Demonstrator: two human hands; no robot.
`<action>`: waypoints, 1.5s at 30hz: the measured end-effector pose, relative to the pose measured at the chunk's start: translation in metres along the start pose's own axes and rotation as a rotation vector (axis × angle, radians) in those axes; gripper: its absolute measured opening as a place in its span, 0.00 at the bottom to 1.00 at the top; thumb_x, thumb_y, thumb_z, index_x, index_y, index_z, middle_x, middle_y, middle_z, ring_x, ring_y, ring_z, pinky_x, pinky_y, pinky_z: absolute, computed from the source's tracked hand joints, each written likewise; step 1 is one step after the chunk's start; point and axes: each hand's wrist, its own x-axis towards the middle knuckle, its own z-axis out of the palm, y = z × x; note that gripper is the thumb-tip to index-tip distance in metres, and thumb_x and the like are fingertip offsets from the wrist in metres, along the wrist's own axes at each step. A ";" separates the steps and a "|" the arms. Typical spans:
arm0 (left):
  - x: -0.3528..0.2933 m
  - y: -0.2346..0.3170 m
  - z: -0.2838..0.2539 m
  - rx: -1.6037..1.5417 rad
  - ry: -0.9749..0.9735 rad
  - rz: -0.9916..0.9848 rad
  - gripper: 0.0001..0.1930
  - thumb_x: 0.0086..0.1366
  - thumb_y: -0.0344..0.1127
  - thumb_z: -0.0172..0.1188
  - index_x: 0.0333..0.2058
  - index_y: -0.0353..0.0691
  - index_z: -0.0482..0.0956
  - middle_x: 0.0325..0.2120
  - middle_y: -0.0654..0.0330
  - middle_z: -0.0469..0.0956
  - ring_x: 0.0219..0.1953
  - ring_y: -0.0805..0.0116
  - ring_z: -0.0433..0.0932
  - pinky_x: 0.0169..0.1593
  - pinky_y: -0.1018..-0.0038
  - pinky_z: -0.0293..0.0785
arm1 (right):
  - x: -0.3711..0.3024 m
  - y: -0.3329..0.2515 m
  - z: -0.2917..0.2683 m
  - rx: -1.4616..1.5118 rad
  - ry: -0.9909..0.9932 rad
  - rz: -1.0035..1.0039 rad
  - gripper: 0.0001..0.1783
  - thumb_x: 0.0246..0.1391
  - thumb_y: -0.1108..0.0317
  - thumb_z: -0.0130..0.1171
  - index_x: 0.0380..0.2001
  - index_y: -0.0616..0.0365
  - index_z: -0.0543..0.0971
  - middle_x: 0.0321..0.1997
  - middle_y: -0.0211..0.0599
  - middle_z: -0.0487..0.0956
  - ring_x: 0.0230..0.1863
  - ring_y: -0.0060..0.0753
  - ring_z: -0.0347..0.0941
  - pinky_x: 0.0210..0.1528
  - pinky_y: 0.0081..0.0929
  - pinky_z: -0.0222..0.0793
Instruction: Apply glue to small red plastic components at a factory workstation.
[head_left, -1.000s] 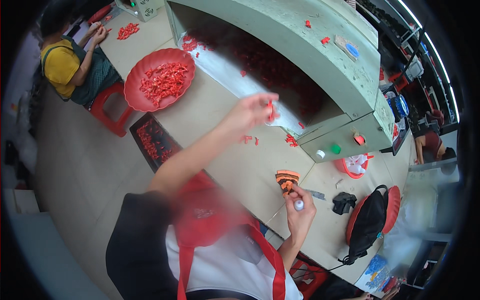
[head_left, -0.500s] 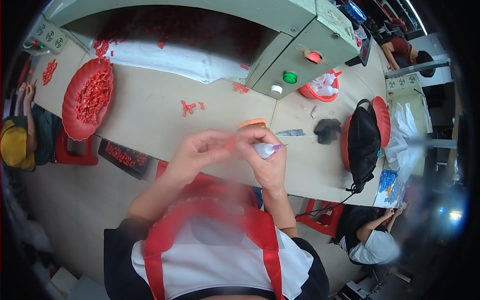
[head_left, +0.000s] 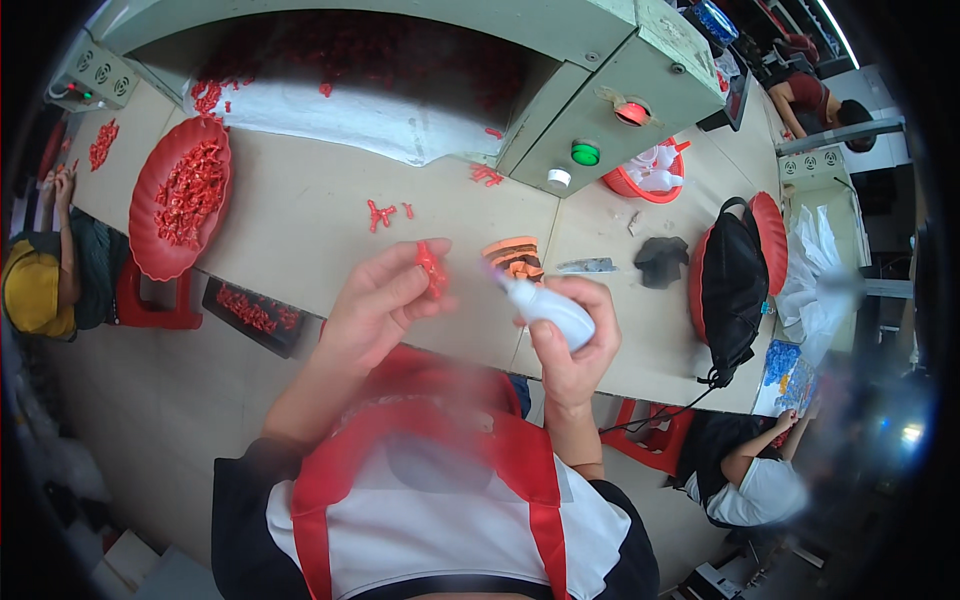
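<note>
Between the fingers of my left hand (head_left: 375, 300), a small red figure-like plastic piece (head_left: 432, 272) is pinched upright. My right hand (head_left: 580, 350) is wrapped round a white squeeze bottle (head_left: 556, 312). Its narrow purple tip is tilted up and left, toward the red piece but apart from it, and looks blurred. Just beyond the bottle, an orange-and-brown striped object (head_left: 515, 258) lies on the table (head_left: 290, 200). Farther off lie a red branched piece (head_left: 380, 215) and a smaller red bit (head_left: 408, 211).
A red scalloped tray (head_left: 150, 240) of red pieces stands left. A pale green machine (head_left: 600, 110) with buttons spans the back. To the right are a red basket (head_left: 650, 192) of bottles, a flat blade-like tool (head_left: 587, 266), a dark cloth (head_left: 661, 262) and a black bag (head_left: 732, 290). Other people sit nearby.
My hands have moved apart, the right one going right. The bottle has turned from pointing right to pointing up and left. The red piece now shows clearly in my left fingers.
</note>
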 end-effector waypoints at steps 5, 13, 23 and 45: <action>-0.001 0.003 0.005 -0.011 -0.013 -0.043 0.17 0.61 0.27 0.52 0.49 0.30 0.68 0.35 0.51 0.75 0.33 0.66 0.79 0.37 0.80 0.78 | -0.008 -0.009 -0.002 -0.344 -0.036 -0.397 0.21 0.39 0.63 0.62 0.35 0.67 0.72 0.30 0.42 0.75 0.26 0.27 0.72 0.27 0.19 0.66; -0.004 0.001 0.009 0.045 0.029 0.047 0.14 0.60 0.25 0.52 0.46 0.31 0.70 0.36 0.49 0.75 0.30 0.68 0.79 0.35 0.80 0.78 | -0.001 -0.018 0.008 -0.345 -0.098 -0.461 0.18 0.30 0.74 0.64 0.32 0.62 0.75 0.26 0.40 0.78 0.21 0.35 0.75 0.24 0.24 0.71; -0.005 -0.001 0.008 0.058 0.008 0.066 0.14 0.59 0.25 0.53 0.45 0.33 0.72 0.36 0.50 0.74 0.31 0.69 0.78 0.36 0.80 0.78 | -0.001 -0.019 0.009 -0.365 -0.106 -0.458 0.17 0.31 0.74 0.63 0.32 0.62 0.75 0.25 0.40 0.78 0.21 0.35 0.75 0.23 0.24 0.70; -0.005 -0.001 0.005 0.054 0.013 0.035 0.14 0.60 0.24 0.52 0.45 0.32 0.72 0.36 0.50 0.74 0.31 0.69 0.78 0.35 0.80 0.78 | 0.002 -0.017 0.010 -0.380 -0.132 -0.524 0.16 0.29 0.75 0.58 0.29 0.66 0.73 0.22 0.39 0.77 0.17 0.28 0.72 0.23 0.19 0.68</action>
